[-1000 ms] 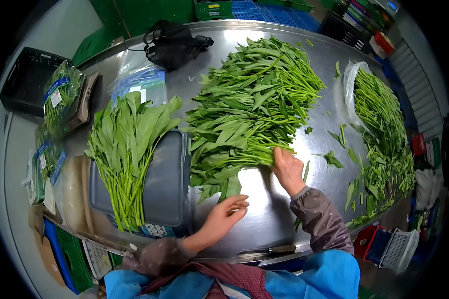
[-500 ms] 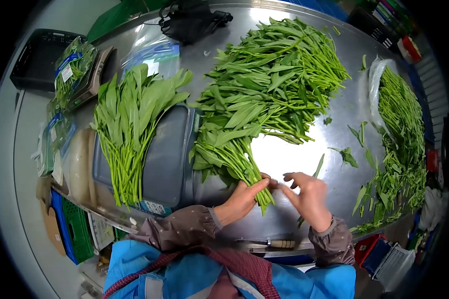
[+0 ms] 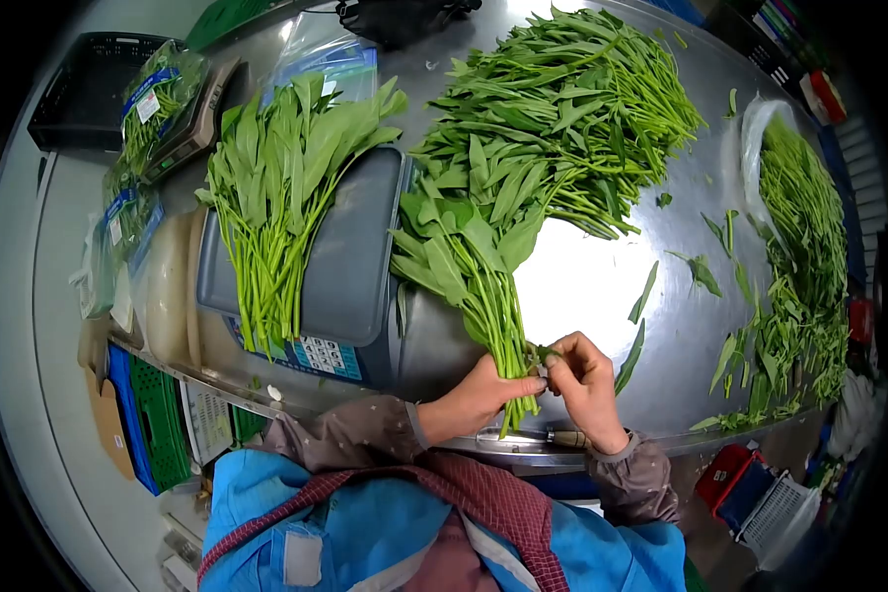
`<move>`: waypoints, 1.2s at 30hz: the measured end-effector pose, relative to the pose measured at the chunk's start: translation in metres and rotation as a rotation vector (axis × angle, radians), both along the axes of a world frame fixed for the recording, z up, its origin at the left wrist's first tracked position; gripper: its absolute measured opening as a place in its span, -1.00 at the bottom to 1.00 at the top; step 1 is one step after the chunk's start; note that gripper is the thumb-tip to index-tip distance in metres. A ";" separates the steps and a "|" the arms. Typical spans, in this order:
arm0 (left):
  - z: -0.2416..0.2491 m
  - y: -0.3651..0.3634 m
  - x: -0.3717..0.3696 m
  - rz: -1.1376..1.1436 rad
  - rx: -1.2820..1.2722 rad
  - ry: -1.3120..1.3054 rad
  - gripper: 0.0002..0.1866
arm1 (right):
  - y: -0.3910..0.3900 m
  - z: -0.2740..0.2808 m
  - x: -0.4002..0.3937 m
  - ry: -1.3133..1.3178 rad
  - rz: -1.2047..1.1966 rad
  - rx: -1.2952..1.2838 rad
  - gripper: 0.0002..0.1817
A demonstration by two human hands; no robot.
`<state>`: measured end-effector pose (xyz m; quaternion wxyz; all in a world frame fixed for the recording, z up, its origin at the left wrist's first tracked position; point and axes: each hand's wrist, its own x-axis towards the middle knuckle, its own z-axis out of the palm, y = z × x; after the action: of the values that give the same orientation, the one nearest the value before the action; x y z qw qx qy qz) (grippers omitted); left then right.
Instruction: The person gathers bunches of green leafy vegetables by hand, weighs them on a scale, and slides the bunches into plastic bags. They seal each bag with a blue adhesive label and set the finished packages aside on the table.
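Leafy stems (image 3: 495, 321) are sitting clasped in the left hand (image 3: 476, 398); at its three o'clock, the right hand (image 3: 584, 385) is pinching a leaf (image 3: 547, 351).

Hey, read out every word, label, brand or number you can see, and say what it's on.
No text reads clearly.
Blue keypad panel below the grey tray: rows of characters, too small to read surely.
White labels on the bagged greens: too small.
Red basket: pale mark, too blurred.
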<state>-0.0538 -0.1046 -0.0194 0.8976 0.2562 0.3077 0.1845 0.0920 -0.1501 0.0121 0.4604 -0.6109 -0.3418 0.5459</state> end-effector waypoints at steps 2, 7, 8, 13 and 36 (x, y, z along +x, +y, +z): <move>0.002 0.005 -0.006 -0.038 -0.047 -0.098 -0.70 | -0.002 0.002 -0.005 0.179 -0.061 0.005 -0.92; 0.006 0.006 -0.013 0.030 -0.264 -0.091 -0.69 | -0.008 0.002 -0.017 0.482 -0.211 -0.080 -0.90; -0.009 0.003 -0.015 0.048 -0.308 -0.080 -0.71 | -0.011 0.000 -0.016 0.530 -0.216 -0.131 -0.89; 0.013 0.017 -0.017 0.109 -0.329 -0.017 -0.72 | -0.050 0.006 0.004 0.550 0.294 -0.318 -0.93; 0.076 0.153 -0.196 0.092 0.064 0.349 -0.70 | -0.034 -0.050 -0.010 -0.325 0.359 -0.159 -0.84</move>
<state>-0.2497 0.0486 0.0568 0.8126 0.2985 0.4640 0.1878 0.0823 -0.1845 -0.0384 0.2456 -0.6545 -0.4704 0.5386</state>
